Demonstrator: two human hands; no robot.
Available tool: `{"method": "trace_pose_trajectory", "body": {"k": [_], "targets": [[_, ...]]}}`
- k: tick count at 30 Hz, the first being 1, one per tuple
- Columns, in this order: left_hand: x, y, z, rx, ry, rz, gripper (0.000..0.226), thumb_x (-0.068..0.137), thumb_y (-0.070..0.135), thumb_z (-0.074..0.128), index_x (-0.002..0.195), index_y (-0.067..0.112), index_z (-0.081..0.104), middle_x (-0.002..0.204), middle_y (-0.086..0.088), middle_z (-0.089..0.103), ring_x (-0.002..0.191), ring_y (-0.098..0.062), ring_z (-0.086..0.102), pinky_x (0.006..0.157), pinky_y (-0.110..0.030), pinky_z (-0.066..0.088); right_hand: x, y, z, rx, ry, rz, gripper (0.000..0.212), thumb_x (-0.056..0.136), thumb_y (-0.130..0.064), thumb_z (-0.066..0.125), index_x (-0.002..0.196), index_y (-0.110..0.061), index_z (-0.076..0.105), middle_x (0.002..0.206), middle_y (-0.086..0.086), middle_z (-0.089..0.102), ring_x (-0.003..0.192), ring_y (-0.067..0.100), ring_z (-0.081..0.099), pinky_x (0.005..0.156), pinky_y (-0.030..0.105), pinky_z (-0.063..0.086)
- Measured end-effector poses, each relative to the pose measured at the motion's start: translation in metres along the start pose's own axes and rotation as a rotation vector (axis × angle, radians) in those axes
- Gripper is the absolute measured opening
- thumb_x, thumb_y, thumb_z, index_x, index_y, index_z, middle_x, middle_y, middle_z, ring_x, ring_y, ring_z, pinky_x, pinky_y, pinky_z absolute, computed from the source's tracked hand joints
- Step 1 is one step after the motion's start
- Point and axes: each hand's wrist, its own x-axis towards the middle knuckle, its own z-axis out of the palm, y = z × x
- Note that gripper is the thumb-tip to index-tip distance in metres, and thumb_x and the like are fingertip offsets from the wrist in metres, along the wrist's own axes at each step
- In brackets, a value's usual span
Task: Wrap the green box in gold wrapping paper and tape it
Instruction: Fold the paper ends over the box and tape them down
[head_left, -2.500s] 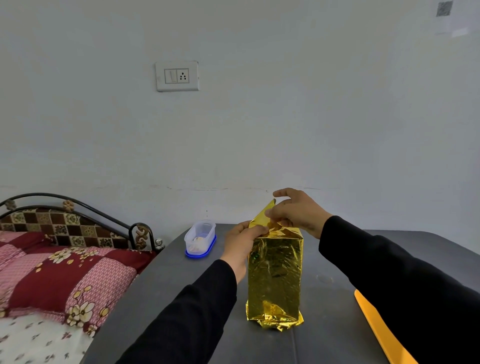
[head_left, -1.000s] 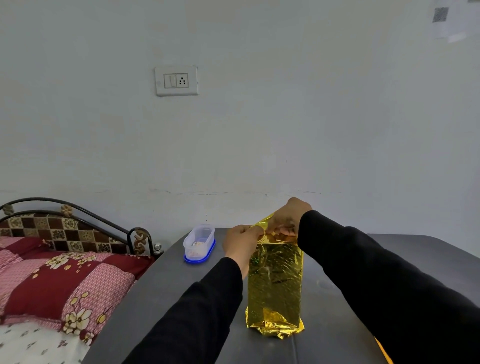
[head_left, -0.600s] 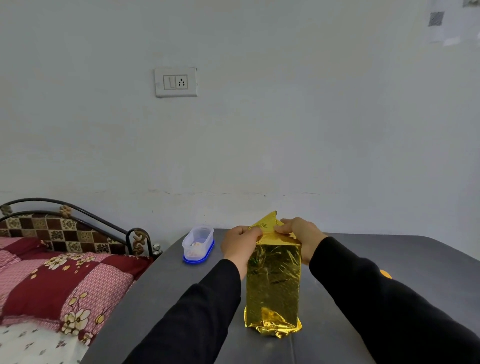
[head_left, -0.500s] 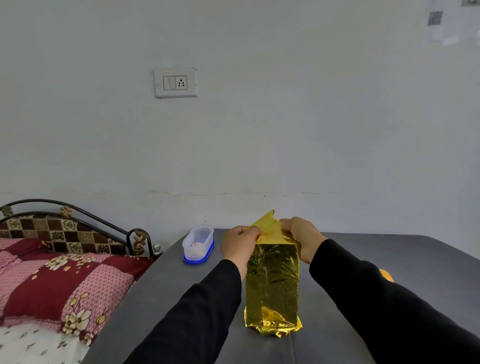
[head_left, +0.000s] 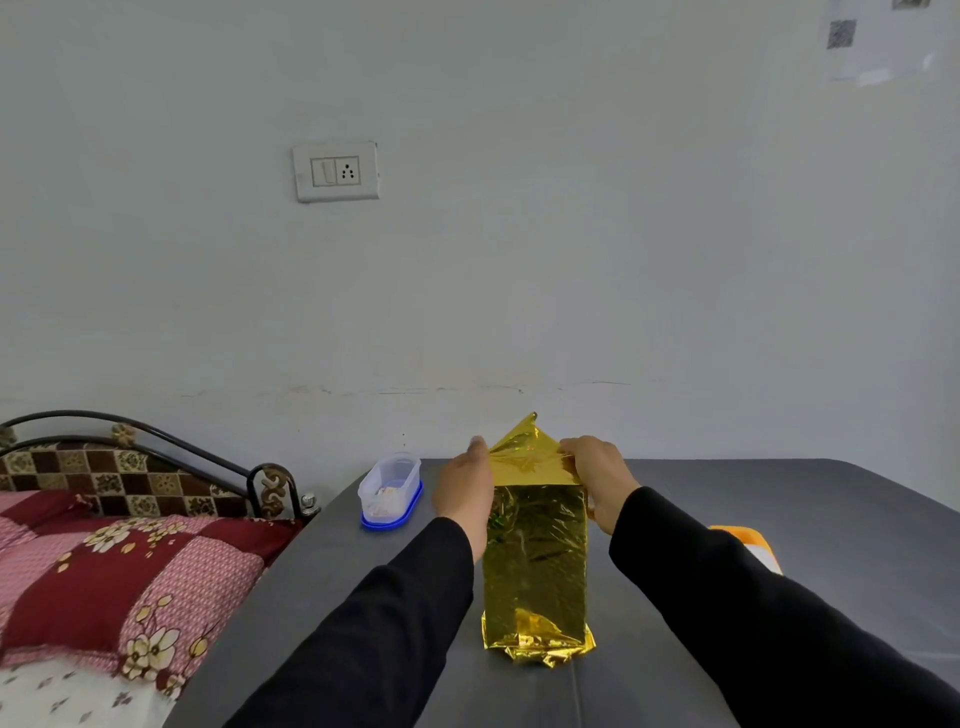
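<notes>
A tall box covered in shiny gold wrapping paper (head_left: 535, 561) stands upright on the dark grey table (head_left: 753, 499). The green box inside is almost fully hidden; only a hint of green shows through near the upper left. At its top the paper rises into a pointed triangular flap (head_left: 530, 447). My left hand (head_left: 465, 488) presses the paper at the top left corner. My right hand (head_left: 597, 480) pinches the paper at the top right corner. Crumpled folds of paper sit at the base. No tape is visible.
A clear plastic container with a blue lid (head_left: 390, 491) rests on the table's far left. An orange and white object (head_left: 748, 545) lies to the right, partly behind my sleeve. A bed with a patterned quilt (head_left: 104, 571) adjoins the table's left edge. A wall stands behind.
My right hand came off the top of the box and moved to its right corner. The triangular flap now stands up freely. My left hand stayed at the left corner.
</notes>
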Motion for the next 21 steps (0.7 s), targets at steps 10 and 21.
{"method": "trace_pose_trajectory", "body": {"k": [10,21], "targets": [[-0.083,-0.04,0.045,0.043,0.07,1.123,0.01,0.099,0.017,0.06,0.108,0.018,0.062,0.105,0.013,0.055,0.1,-0.009,0.054,0.085,-0.026,0.046,-0.066,0.033,-0.086,-0.042,0.209,-0.437,0.016,0.095,-0.027,0.063,0.089,-0.023,0.077,0.09,-0.009,0.077,0.086,0.01,0.073,0.086,0.039,0.058],[-0.111,-0.119,0.16,0.472,-0.735,0.69,0.098,0.083,0.076,0.059,0.161,0.034,0.017,0.168,0.017,0.014,0.153,-0.005,0.012,0.126,-0.039,0.019,-0.093,0.104,-0.211,-0.643,0.481,-0.102,0.034,0.09,-0.054,0.066,0.103,-0.024,0.072,0.114,-0.003,0.063,0.102,0.021,0.064,0.081,0.035,0.055]]}}
